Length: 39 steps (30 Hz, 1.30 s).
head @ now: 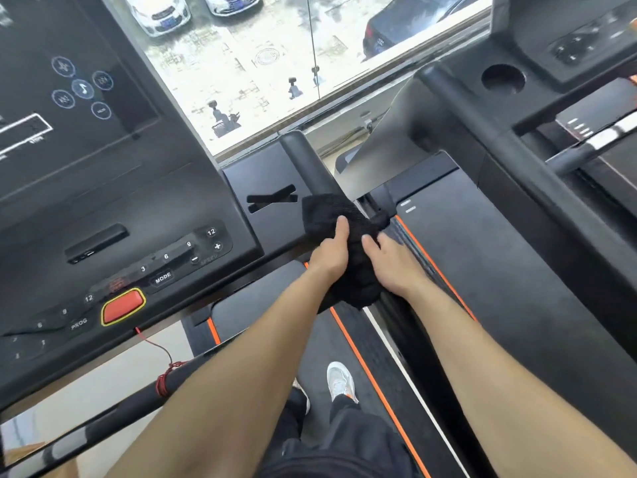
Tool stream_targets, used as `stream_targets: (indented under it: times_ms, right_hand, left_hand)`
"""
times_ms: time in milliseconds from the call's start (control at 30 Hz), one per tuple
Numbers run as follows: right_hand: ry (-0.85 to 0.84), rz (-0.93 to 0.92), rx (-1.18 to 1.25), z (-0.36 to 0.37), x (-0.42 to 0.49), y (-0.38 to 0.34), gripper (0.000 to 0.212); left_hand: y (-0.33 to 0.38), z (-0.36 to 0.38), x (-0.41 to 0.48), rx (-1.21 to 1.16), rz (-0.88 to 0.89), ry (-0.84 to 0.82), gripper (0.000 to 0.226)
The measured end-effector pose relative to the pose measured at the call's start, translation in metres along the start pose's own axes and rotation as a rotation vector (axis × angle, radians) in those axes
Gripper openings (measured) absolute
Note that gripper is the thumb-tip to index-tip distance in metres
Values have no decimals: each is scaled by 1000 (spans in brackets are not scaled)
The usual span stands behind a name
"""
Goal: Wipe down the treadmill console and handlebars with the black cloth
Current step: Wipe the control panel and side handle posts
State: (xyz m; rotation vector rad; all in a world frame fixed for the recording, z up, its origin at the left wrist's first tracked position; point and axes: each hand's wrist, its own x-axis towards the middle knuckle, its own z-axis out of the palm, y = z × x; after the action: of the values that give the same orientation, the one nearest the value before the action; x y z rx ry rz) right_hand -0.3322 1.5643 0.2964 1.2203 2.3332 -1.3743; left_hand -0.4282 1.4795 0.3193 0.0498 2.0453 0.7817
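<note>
Cloth on handlebar, left grip and right grip curled round it.

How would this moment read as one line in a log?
stage: wiping | left hand: grips black cloth | right hand: grips black cloth | black cloth: draped over handlebar beside console

Black cloth, black console showing a yellow-rimmed red button, orange-edged black belt, white shoe.
</note>
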Motion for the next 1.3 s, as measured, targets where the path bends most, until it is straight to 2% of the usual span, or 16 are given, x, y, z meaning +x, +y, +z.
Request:
stream_targets:
  times_ms: [67,133,167,233,333,400,533,633,700,800,900,967,1067,1167,1300]
  right_hand:
    - [22,18,-44,1,-13,8,44]
    - [43,45,-106,1,-22,11,48]
    - [51,60,-129,1,-27,13,52]
    - [72,83,-180,0,-38,18,58]
    - [143,106,-268,-4,-59,31,60]
    - [200,135,-306,-5,-74,40,59]
    - [298,154,-317,-8,-100,57,56]
    - [306,223,-293,-8,-118,63,56]
    - [316,247,-345,-4,-131,65,50]
    - [396,267,-385,3,-149,70,50]
    - [543,140,-333,7,-152,72,62]
    - [464,40,-204,5,-140,68,63]
    - [201,82,-5,-2,-109,52,56]
    - [75,137,55,1,-93,37,45]
    - [135,139,-65,17,-110,41,51]
  left_hand:
    - [-2,5,-14,169,103,19,82]
    - [-6,15,-31,343,227,53,52]
    - [-10,20,-39,405,259,80,48]
    - [-22,31,-50,493,289,167,49]
    - [-37,40,-62,681,428,335,45]
    - [-41,33,-69,723,508,426,43]
    - [-38,20,-72,664,500,359,31]
    - [-26,23,-73,360,568,330,36]
    - [-19,29,-73,261,651,318,45]
    - [-26,39,-79,298,722,391,43]
    - [-59,54,-89,205,666,483,28]
    - [-80,64,-96,18,479,343,36]
    - [-99,78,-106,-322,236,-3,56]
    - [-121,90,-108,-257,195,-155,59]
    - [-144,102,-115,-320,67,-279,73]
